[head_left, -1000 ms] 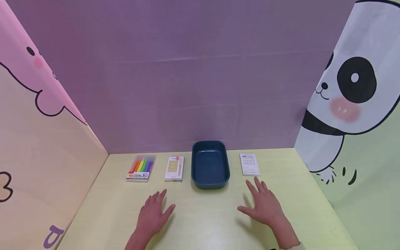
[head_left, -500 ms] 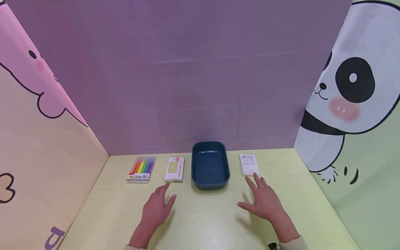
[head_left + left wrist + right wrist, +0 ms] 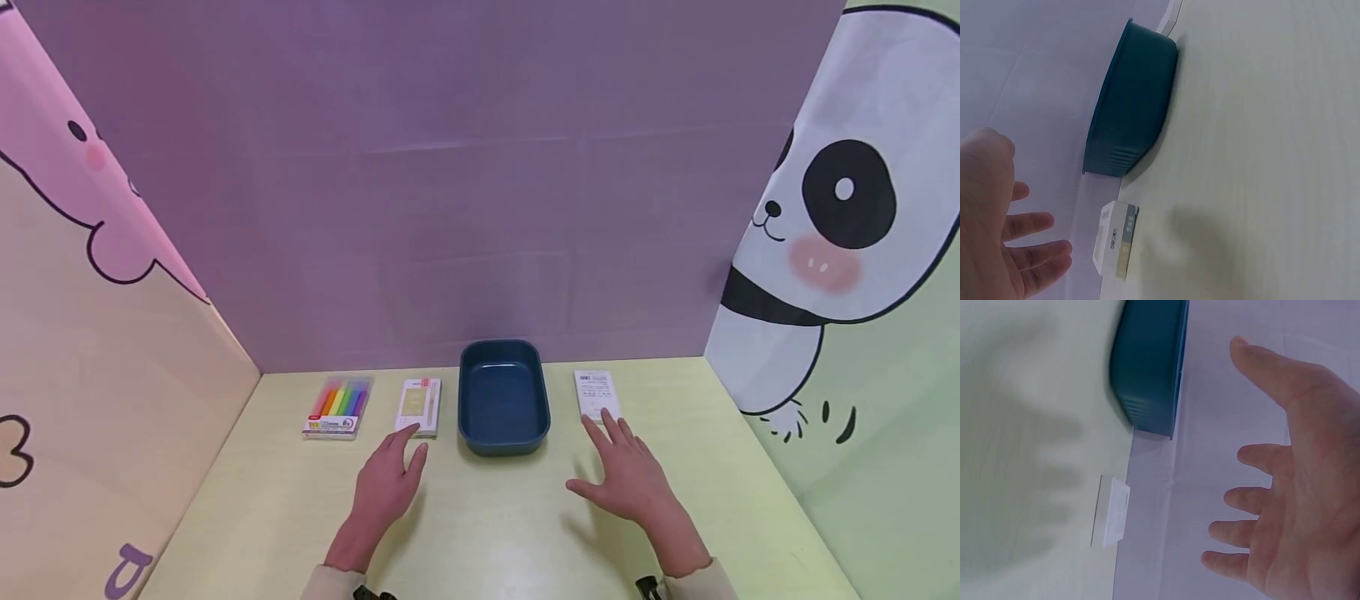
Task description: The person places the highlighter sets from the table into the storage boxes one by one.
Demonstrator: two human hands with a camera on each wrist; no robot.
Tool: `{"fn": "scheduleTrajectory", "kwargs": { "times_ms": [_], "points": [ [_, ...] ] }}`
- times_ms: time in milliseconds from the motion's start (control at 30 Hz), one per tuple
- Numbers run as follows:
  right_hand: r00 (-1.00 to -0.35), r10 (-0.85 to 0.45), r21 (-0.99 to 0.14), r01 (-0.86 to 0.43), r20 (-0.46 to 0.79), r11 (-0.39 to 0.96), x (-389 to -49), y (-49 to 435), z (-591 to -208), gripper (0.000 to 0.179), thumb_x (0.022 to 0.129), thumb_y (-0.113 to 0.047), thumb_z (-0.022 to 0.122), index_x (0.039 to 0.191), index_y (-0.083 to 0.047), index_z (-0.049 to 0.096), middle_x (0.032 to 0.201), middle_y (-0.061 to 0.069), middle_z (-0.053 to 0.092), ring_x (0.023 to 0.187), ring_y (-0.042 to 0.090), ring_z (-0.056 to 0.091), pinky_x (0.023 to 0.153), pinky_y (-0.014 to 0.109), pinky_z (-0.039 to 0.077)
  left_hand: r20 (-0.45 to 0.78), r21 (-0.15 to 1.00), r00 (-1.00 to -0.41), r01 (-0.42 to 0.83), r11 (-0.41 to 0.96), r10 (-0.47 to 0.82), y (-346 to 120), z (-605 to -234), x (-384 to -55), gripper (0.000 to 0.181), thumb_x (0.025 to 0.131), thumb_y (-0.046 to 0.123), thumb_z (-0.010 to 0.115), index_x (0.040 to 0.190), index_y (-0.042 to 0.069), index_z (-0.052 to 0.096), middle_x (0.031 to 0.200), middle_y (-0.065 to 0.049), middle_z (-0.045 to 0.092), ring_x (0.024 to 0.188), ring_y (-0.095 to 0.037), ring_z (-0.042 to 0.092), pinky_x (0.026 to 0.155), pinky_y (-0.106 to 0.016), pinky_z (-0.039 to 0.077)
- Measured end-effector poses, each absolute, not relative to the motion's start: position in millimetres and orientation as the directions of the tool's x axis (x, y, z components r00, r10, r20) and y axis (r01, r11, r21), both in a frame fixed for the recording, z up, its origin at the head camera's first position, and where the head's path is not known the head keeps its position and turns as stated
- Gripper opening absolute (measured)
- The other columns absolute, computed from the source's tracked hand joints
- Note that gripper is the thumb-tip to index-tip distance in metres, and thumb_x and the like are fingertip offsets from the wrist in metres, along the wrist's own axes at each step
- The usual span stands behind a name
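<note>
My left hand [image 3: 387, 483] hovers over the table just in front of a white box with a yellow panel [image 3: 418, 402], its fingers relaxed and holding nothing. In the left wrist view that box [image 3: 1115, 240] lies flat beyond the fingertips. On the right, my right hand [image 3: 628, 477] is spread in the air, its fingertips overlapping the near edge of a white box with printed text [image 3: 596, 392] in the head view. The right wrist view shows this box [image 3: 1110, 512] apart from the fingers. Between both boxes stands a dark blue rectangular bin [image 3: 504, 442].
A clear pack of several coloured markers [image 3: 339, 408] lies at the left of the pale table [image 3: 495, 533]. A purple backdrop [image 3: 465, 208] rises behind the table. Printed panels flank it, with a panda [image 3: 855, 283] on the right.
My left hand has moved forward and slightly right, toward the box with the yellow panel. My right hand has shifted slightly forward. The boxes, bin and markers have stayed put.
</note>
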State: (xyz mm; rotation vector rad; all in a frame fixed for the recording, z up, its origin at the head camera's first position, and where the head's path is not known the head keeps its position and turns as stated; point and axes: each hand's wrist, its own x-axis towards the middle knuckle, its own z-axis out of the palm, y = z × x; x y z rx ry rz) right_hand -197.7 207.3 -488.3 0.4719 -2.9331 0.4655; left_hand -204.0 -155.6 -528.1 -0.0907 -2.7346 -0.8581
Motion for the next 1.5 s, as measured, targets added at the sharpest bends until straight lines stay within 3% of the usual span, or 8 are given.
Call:
{"fn": "scheduleTrajectory", "kwargs": {
  "times_ms": [200, 300, 433, 600, 867, 1133, 1367, 1500],
  "points": [
    [-0.935, -0.296, -0.287, -0.343, 0.196, 0.894, -198.9, 200.7, -481.4, 0.093, 0.075, -0.057, 0.074, 0.147, -0.007, 0.041, 0.151, 0.024, 0.032, 0.134, 0.049, 0.033, 0.103, 0.060, 0.032, 0.335, 0.550, -0.942, 0.191, 0.813, -0.005, -150.6, -522.6, -212.7, 0.042, 0.097, 0.033, 0.057, 0.133, 0.011, 0.056, 0.125, -0.015, 0.060, 0.107, -0.034, 0.061, 0.084, -0.052, 0.050],
    [-0.934, -0.295, -0.286, -0.344, 0.201, 0.895, -199.4, 198.7, -476.5, 0.092, 0.076, -0.055, 0.075, 0.146, -0.006, 0.042, 0.151, 0.025, 0.032, 0.133, 0.050, 0.034, 0.102, 0.061, 0.032, 0.356, 0.531, -0.934, 0.212, 0.820, 0.011, -147.9, -518.3, -216.8, 0.041, 0.096, 0.032, 0.058, 0.133, 0.012, 0.057, 0.121, -0.013, 0.062, 0.093, -0.029, 0.063, 0.079, -0.050, 0.051],
    [-0.936, -0.289, -0.281, -0.338, 0.202, 0.898, -202.8, 199.3, -470.9, 0.091, 0.076, -0.054, 0.075, 0.147, -0.006, 0.041, 0.151, 0.026, 0.032, 0.133, 0.050, 0.033, 0.102, 0.061, 0.032, 0.356, 0.521, -0.934, 0.223, 0.824, 0.028, -142.9, -512.1, -223.8, 0.042, 0.096, 0.032, 0.058, 0.133, 0.012, 0.057, 0.120, -0.012, 0.062, 0.086, -0.026, 0.063, 0.079, -0.048, 0.052],
    [-0.933, -0.295, -0.305, -0.347, 0.205, 0.887, -207.6, 196.9, -465.4, 0.091, 0.077, -0.056, 0.073, 0.147, -0.008, 0.040, 0.152, 0.025, 0.030, 0.134, 0.050, 0.031, 0.103, 0.060, 0.033, 0.370, 0.535, -0.929, 0.230, 0.813, 0.020, -143.0, -509.8, -231.7, 0.041, 0.095, 0.030, 0.060, 0.132, 0.011, 0.058, 0.121, -0.014, 0.062, 0.098, -0.031, 0.064, 0.082, -0.050, 0.051],
    [-0.944, -0.283, -0.321, -0.325, 0.172, 0.889, -211.1, 198.1, -459.5, 0.091, 0.079, -0.055, 0.072, 0.149, -0.008, 0.038, 0.153, 0.026, 0.028, 0.135, 0.050, 0.030, 0.101, 0.060, 0.035, 0.307, 0.616, -0.951, 0.220, 0.756, 0.026, -137.6, -509.2, -250.7, 0.042, 0.096, 0.028, 0.060, 0.133, 0.009, 0.057, 0.124, -0.014, 0.061, 0.103, -0.031, 0.062, 0.085, -0.049, 0.050],
    [-0.943, -0.285, -0.317, -0.327, 0.175, 0.890, -221.9, 201.6, -452.1, 0.089, 0.079, -0.052, 0.073, 0.148, -0.008, 0.039, 0.152, 0.025, 0.029, 0.135, 0.048, 0.031, 0.099, 0.059, 0.038, 0.158, 0.873, -0.987, 0.150, 0.464, 0.021, -137.3, -512.4, -278.6, 0.040, 0.097, 0.019, 0.060, 0.135, 0.006, 0.054, 0.123, -0.020, 0.060, 0.105, -0.035, 0.063, 0.083, -0.045, 0.053],
    [-0.944, -0.298, -0.331, -0.329, 0.142, 0.884, -223.0, 199.1, -447.9, 0.092, 0.080, -0.054, 0.072, 0.151, -0.008, 0.035, 0.154, 0.025, 0.027, 0.137, 0.046, 0.029, 0.097, 0.058, 0.040, 0.123, 0.878, -0.992, 0.117, 0.463, 0.018, -140.2, -520.0, -294.8, 0.042, 0.097, 0.017, 0.060, 0.134, -0.001, 0.053, 0.118, -0.022, 0.062, 0.101, -0.038, 0.064, 0.086, -0.046, 0.052],
    [-0.941, -0.295, -0.346, -0.335, 0.163, 0.876, -222.5, 198.3, -444.1, 0.091, 0.080, -0.050, 0.074, 0.151, -0.009, 0.034, 0.154, 0.024, 0.027, 0.137, 0.044, 0.030, 0.094, 0.058, 0.042, 0.096, 0.887, -0.995, 0.100, 0.450, 0.032, -138.1, -524.8, -299.3, 0.043, 0.096, 0.015, 0.059, 0.135, -0.003, 0.051, 0.119, -0.025, 0.060, 0.095, -0.038, 0.065, 0.077, -0.039, 0.054]
  ]
}}
